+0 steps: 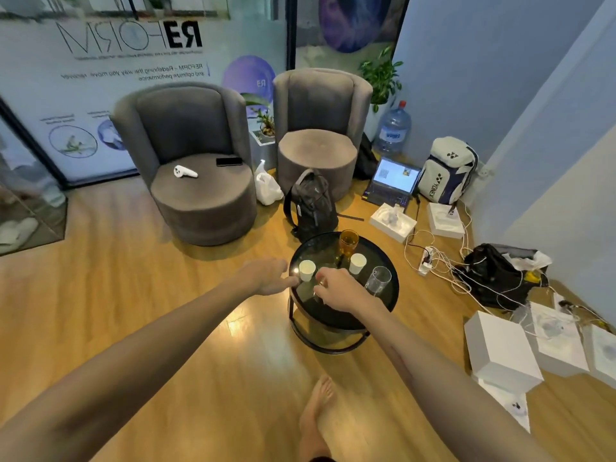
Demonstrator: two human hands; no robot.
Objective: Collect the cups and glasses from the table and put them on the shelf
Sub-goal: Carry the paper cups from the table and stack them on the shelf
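Observation:
A round black glass table (390, 296) holds two white paper cups, an amber glass and clear glasses. The left paper cup (307, 270) stands just beyond the fingertips of my left hand (266, 275), which is open and apart from it. My right hand (336, 288) curls around a small clear glass (320, 282) near the table's middle; the hand mostly hides that glass. The second paper cup (357, 263) is right of centre. The amber glass (348, 243) stands at the far edge. A tall clear glass (377, 280) stands at the right.
Two grey armchairs (200, 181) (320, 141) stand behind the table, with a black backpack (311, 205) leaning between them. A laptop (393, 181), white boxes (503, 355), cables and a power strip (426, 260) lie on the floor to the right. My bare foot (316, 415) is below the table.

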